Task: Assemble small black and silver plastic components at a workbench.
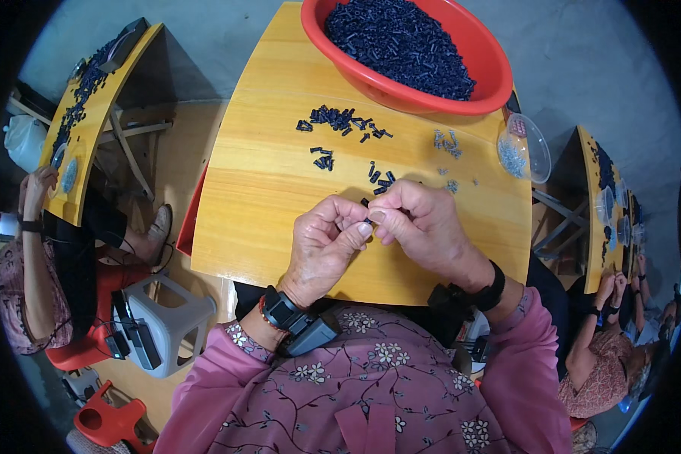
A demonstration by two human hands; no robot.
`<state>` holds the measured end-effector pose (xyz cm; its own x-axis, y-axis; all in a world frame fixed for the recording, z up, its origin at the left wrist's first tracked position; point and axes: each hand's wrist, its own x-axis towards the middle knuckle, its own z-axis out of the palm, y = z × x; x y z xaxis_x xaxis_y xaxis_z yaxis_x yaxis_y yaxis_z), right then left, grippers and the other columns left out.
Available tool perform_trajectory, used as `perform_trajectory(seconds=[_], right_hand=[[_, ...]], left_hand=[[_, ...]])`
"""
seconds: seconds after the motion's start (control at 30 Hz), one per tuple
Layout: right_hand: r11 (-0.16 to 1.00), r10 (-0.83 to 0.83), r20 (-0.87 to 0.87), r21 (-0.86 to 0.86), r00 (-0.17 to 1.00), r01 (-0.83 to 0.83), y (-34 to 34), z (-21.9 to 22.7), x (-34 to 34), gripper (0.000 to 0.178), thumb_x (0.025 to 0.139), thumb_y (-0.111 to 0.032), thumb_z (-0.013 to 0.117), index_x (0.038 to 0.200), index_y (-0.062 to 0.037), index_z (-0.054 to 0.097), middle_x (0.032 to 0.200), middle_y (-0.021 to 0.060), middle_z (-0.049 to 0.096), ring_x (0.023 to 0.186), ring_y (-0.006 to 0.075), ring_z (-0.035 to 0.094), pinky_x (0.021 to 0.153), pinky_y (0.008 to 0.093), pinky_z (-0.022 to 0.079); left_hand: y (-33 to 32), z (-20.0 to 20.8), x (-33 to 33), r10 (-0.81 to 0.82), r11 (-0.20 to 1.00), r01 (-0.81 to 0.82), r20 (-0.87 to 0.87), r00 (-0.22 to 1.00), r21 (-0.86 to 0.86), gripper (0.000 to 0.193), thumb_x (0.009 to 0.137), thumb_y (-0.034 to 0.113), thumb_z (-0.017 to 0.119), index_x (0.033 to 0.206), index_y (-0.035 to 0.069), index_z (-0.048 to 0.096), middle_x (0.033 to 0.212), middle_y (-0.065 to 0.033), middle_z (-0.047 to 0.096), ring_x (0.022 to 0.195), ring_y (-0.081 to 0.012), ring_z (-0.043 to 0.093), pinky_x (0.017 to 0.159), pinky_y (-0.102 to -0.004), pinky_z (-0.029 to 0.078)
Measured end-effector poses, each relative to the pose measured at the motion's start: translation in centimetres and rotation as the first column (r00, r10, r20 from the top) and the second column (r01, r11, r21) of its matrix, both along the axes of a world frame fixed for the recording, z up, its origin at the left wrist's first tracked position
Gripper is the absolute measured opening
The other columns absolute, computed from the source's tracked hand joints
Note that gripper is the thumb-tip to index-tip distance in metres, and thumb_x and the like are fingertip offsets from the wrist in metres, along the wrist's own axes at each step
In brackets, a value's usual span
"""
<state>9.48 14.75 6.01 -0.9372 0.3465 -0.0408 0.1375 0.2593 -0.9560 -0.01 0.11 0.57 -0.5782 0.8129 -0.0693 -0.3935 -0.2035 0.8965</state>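
Over the near part of the wooden table, my left hand [319,240] pinches a small black plastic part [368,221] between thumb and forefinger. My right hand [429,229] is closed too, its thumb and forefinger meeting the left fingertips at that part. Whatever the right fingers grip is hidden behind them. Just beyond my fingertips lies a loose group of short black tubular parts [381,177]. Farther off sit a small cluster of black parts [323,160] and a bigger heap of them [340,119]. Tiny silvery metal pieces [447,142] are scattered to the right.
A red basin [493,97] heaped with black parts stands at the table's far edge. Beside it, a clear plastic container [537,153] holds silvery pieces. Other people work at tables on both sides. A grey stool [163,321] and a red stool [112,416] are at lower left.
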Motion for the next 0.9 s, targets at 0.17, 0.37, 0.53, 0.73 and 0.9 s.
perform_trajectory(seconds=[0.17, 0.37, 0.53, 0.73, 0.9], right_hand=[[0.986, 0.036, -0.141, 0.165, 0.989, -0.012, -0.4, -1.8, 0.3, 0.008, 0.091, -0.009, 0.063, 0.091, -0.0003, 0.063, 0.077, 0.0081, 0.062, 0.071, 0.0163, 0.065, 0.061, 0.0291, 0.051], [0.983, 0.122, -0.139, 0.153, 0.983, -0.101, 0.4, -1.1, 0.7, 0.012, 0.090, -0.008, 0.063, 0.100, -0.0008, 0.064, 0.081, 0.0090, 0.062, 0.076, 0.0183, 0.064, 0.067, 0.0300, 0.051], [0.983, 0.075, -0.179, -0.154, 0.981, -0.103, -0.1, -1.4, 1.5, 0.025, 0.090, -0.005, 0.064, 0.114, 0.0000, 0.062, 0.087, 0.0079, 0.062, 0.080, 0.0143, 0.065, 0.072, 0.0264, 0.052], [0.977, 0.064, -0.056, 0.209, 0.996, -0.051, -0.8, 0.2, 1.1, 0.040, 0.085, -0.011, 0.072, 0.121, 0.0000, 0.057, 0.093, 0.0103, 0.061, 0.079, 0.0179, 0.065, 0.071, 0.0289, 0.054], [0.732, 0.192, -0.128, 0.680, 0.973, -0.055, -1.2, -0.4, -0.1, 0.041, 0.077, -0.010, 0.077, 0.112, 0.0022, 0.061, 0.085, 0.0133, 0.060, 0.073, 0.0279, 0.062, 0.063, 0.0358, 0.052]], left_hand=[[0.0, -0.5, 0.0, 0.004, 0.999, -0.003, -0.025, 1.000, 0.048, 0.008, 0.093, 0.003, 0.064, 0.096, 0.002, 0.056, 0.083, -0.0048, 0.064, 0.071, -0.0098, 0.059, 0.066, -0.0237, 0.050], [-0.1, -0.5, -0.1, -0.023, 0.999, 0.023, -0.017, 1.000, 0.026, 0.009, 0.092, 0.003, 0.065, 0.095, 0.002, 0.056, 0.080, -0.0040, 0.062, 0.070, -0.0102, 0.058, 0.065, -0.0235, 0.050], [-0.2, -0.2, -0.3, -0.025, 0.999, 0.023, 0.051, 0.998, 0.040, 0.008, 0.091, 0.003, 0.064, 0.096, 0.003, 0.057, 0.081, -0.0027, 0.062, 0.072, -0.0099, 0.058, 0.066, -0.0233, 0.049], [-0.2, -0.4, -0.3, -0.010, 0.997, -0.006, 0.189, 0.982, 0.083, 0.005, 0.091, 0.001, 0.061, 0.094, 0.003, 0.058, 0.086, -0.0027, 0.062, 0.077, -0.0106, 0.059, 0.073, -0.0247, 0.050], [-0.2, -0.7, -0.3, -0.051, 0.994, 0.024, 0.244, 0.968, 0.111, 0.006, 0.090, 0.000, 0.061, 0.094, 0.003, 0.058, 0.089, -0.0033, 0.062, 0.080, -0.0109, 0.059, 0.078, -0.0249, 0.050]])
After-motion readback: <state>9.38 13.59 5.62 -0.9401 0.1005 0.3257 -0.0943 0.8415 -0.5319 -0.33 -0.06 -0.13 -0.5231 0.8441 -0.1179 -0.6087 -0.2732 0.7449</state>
